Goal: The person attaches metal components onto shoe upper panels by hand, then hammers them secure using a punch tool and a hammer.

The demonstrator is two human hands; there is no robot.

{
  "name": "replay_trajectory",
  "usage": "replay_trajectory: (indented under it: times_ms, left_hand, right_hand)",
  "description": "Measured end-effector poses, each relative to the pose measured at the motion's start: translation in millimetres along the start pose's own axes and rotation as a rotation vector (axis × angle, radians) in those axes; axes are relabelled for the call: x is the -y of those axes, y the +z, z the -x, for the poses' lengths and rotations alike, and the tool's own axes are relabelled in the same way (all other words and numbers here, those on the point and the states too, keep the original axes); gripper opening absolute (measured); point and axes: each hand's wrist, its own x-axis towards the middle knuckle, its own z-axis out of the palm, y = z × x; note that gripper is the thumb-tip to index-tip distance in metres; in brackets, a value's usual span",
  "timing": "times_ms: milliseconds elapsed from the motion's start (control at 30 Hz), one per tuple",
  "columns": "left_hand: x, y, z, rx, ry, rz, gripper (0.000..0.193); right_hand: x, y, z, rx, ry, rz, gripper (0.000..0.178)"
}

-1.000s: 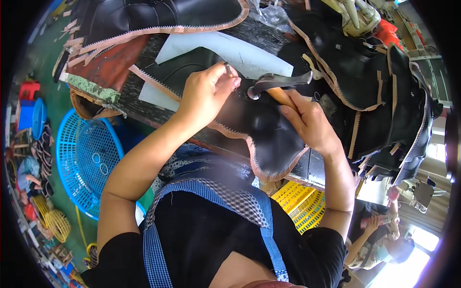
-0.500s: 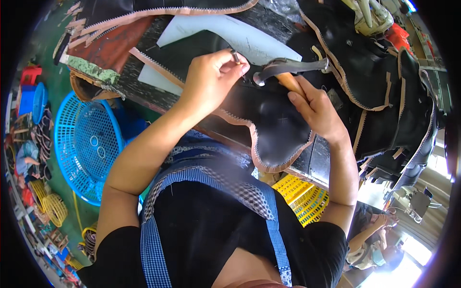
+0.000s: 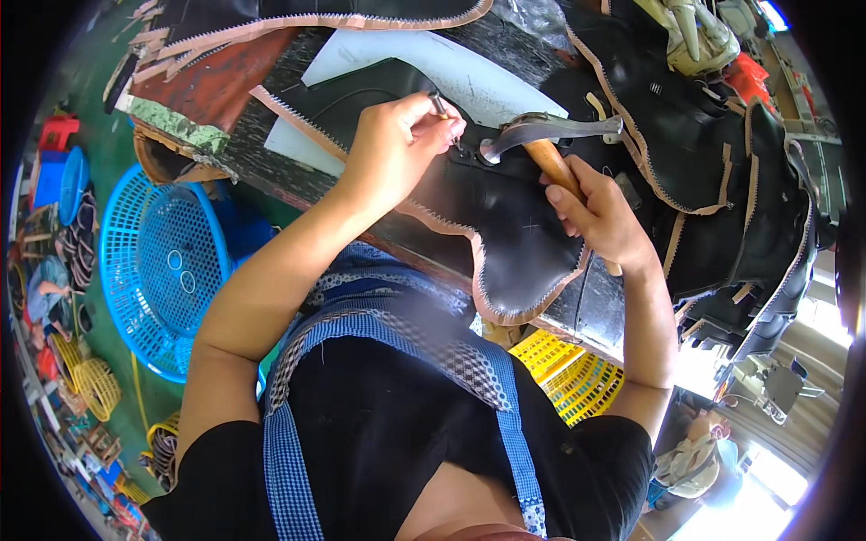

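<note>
Between the thumb and fingers of my left hand [image 3: 401, 144] is a thin metal punch [image 3: 439, 105], held close above a black leather piece [image 3: 514, 234]. The piece has a pinkish zigzag-cut border and lies partly over a white board [image 3: 442, 68]. My right hand [image 3: 606, 212] grips the wooden handle of a hammer [image 3: 552, 162]. The hammer's curved metal head [image 3: 564, 129] is just right of my left fingertips, over the leather. Where the punch tip meets the leather is too small to make out.
More black leather pieces [image 3: 713, 234] with zigzag borders are piled at the right. A blue basket [image 3: 113, 270] stands on the floor at left, and a yellow basket [image 3: 573, 379] sits below the table edge. Another person [image 3: 690, 451] is at lower right.
My right hand and the hammer have shifted slightly right, and more of the handle shows. My left hand stays nearly in place with the punch.
</note>
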Motion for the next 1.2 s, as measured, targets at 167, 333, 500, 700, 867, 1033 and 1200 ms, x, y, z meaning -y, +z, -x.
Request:
replay_trajectory:
  times_ms: [167,333,500,700,867,1033,1200]
  left_hand:
    - [-5.4,2.1,4.0,-0.037,0.153,-0.203,0.006]
    - [-12.1,5.4,2.9,-0.018,0.423,-0.503,0.011]
    - [-14.7,5.6,3.7,0.009,0.455,-0.585,0.011]
    - [-10.2,1.9,1.7,0.061,0.471,-0.619,0.011]
    - [-1.5,-3.3,4.9,0.022,0.027,0.043,0.018]
    - [-1.4,-5.6,6.4,0.038,0.035,-0.015,0.016]
    - [-2.4,-2.7,6.8,0.015,0.109,-0.089,0.014]
  right_hand:
    - [1.2,-1.1,9.9,0.0,0.036,-0.155,0.024]
    - [-5.1,-4.2,11.9,-0.099,-0.006,-0.069,0.028]
    - [53.8,-8.8,29.0,-0.57,-0.354,-0.152,0.045]
    - [38.4,7.0,30.6,-0.286,-0.12,0.195,0.021]
    - [11.1,21.7,25.8,-0.278,-0.139,0.315,0.018]
    - [7.0,24.1,24.3,-0.275,-0.085,0.265,0.02]
    - [-3.0,18.8,21.4,-0.264,-0.067,0.204,0.023]
